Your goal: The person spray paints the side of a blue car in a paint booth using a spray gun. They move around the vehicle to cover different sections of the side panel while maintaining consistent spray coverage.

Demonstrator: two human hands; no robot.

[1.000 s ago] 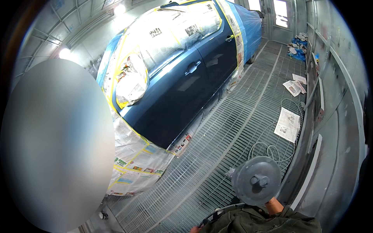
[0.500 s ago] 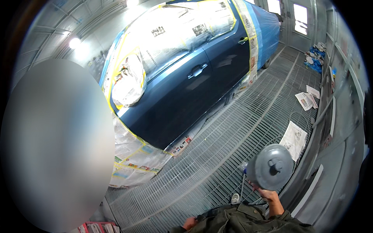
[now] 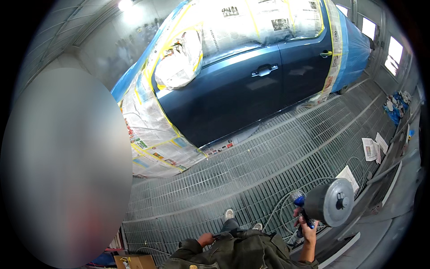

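My right hand (image 3: 308,228) is wrapped around the handle of a spray gun (image 3: 301,200) with a blue metal body. A big grey lidded paint cup (image 3: 333,202) sits on the gun, tilted with its lid toward me. Low in front of my jacket, my left hand (image 3: 206,240) is closed beside something dark; what its fingers hold is hidden. Ahead stands a car with glossy dark blue doors (image 3: 224,98), out of reach of both hands. Newspaper (image 3: 150,107) and yellow tape cover its windows and front, and the mirror is wrapped (image 3: 181,62).
An air hose (image 3: 280,208) loops over the floor grating (image 3: 197,197) near my feet. Newspaper sheets (image 3: 370,149) and a heap of crumpled blue-and-white sheeting (image 3: 396,107) lie along the right wall. A cardboard box (image 3: 135,262) is at lower left. A blurred patch hides the left side.
My view has swung left, so the car sits farther right. The spray gun has turned, showing its blue body and my fingers on the handle. My left hand stays low by the jacket.
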